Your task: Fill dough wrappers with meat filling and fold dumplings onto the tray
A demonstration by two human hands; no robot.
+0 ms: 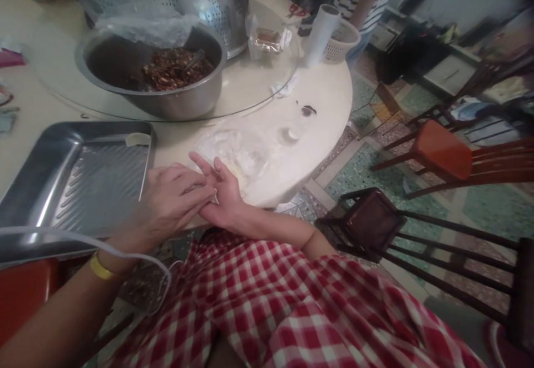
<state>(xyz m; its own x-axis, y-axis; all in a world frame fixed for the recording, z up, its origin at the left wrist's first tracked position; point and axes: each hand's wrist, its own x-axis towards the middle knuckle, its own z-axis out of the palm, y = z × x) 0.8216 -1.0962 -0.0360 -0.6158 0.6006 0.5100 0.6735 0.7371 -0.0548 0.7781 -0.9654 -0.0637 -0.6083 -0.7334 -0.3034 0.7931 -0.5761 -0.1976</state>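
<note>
My left hand (177,195) lies over the palm of my right hand (225,195) at the table's near edge, its fingers close together and curved. Two of the right hand's digits stretch out past it. Whatever is between the palms is hidden; only a small pale spot shows by the left fingertips. Just beyond the hands, a crumpled clear plastic sheet (250,148) lies on the table. To the left is a metal tray (95,190) with a ridged bottom; a pale, flat piece like dough (137,139) sits in its far right corner.
A steel bowl (187,98) of dark chopped filling (175,70) with a spoon stands on the glass turntable (246,93), before a big colander (233,6). Near the right edge are a small white cup (293,132), a white cylinder (323,29) and a basket (344,40). A person in stripes stands beyond. Chairs (442,151) stand right. A white cable (83,234) crosses my left wrist.
</note>
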